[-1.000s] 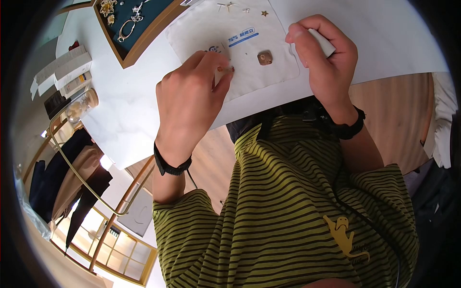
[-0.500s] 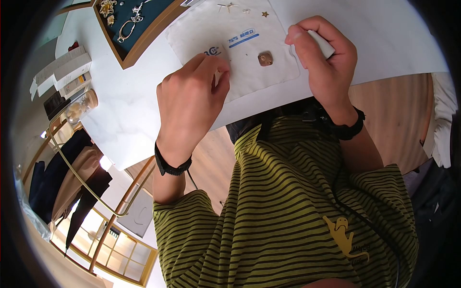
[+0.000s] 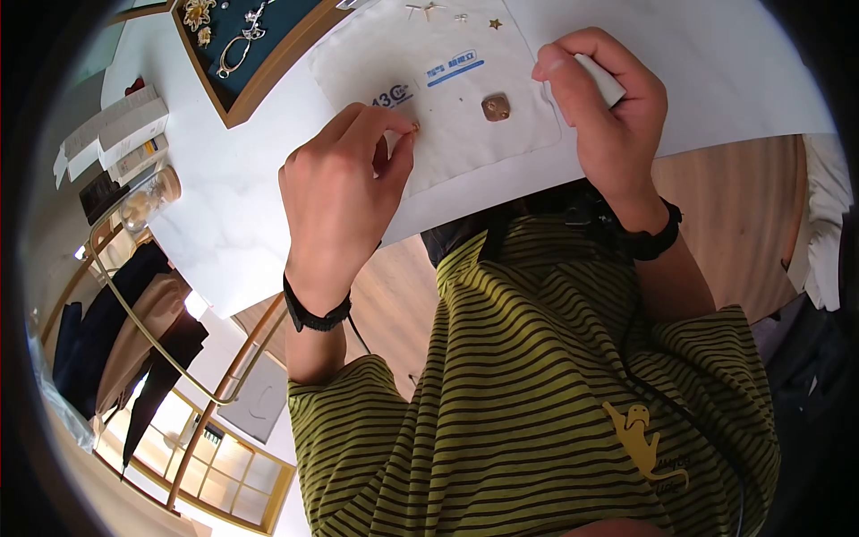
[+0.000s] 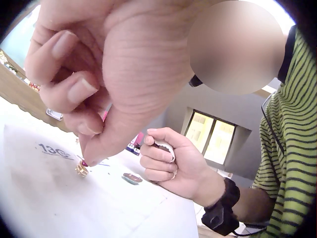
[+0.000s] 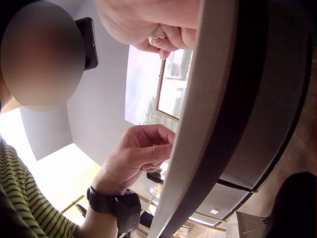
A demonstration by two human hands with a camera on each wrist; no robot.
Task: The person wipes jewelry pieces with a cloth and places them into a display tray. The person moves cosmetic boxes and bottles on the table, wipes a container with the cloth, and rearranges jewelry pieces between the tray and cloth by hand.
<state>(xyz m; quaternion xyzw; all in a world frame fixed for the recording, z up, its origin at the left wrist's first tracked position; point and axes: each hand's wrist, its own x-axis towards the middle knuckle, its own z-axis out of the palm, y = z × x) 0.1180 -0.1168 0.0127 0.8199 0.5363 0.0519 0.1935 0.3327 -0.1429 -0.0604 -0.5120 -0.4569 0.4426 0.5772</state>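
A: What does your left hand (image 3: 344, 166) hold?
B: You pinch a tiny gold-coloured ornament with a dark red bead (image 4: 82, 170) between thumb and forefinger, just at the tips, near the white cloth with blue print (image 3: 447, 148) on the white desk (image 3: 215, 197). Whether it touches the cloth, I can't tell.
A: And your right hand (image 3: 622, 116)?
B: Your fingers curl round a white, block-like object (image 3: 601, 80), partly hidden in your palm.
A: What lies between your hands?
B: A brown, shiny, squarish piece (image 3: 495, 107) on the cloth, nearer your right hand; beyond it, a small gold-coloured star (image 3: 496, 24).
A: And past your left hand?
B: A wooden tray with a dark green lining (image 3: 237, 111), bearing gold and silver-coloured jewellery (image 3: 234, 55).
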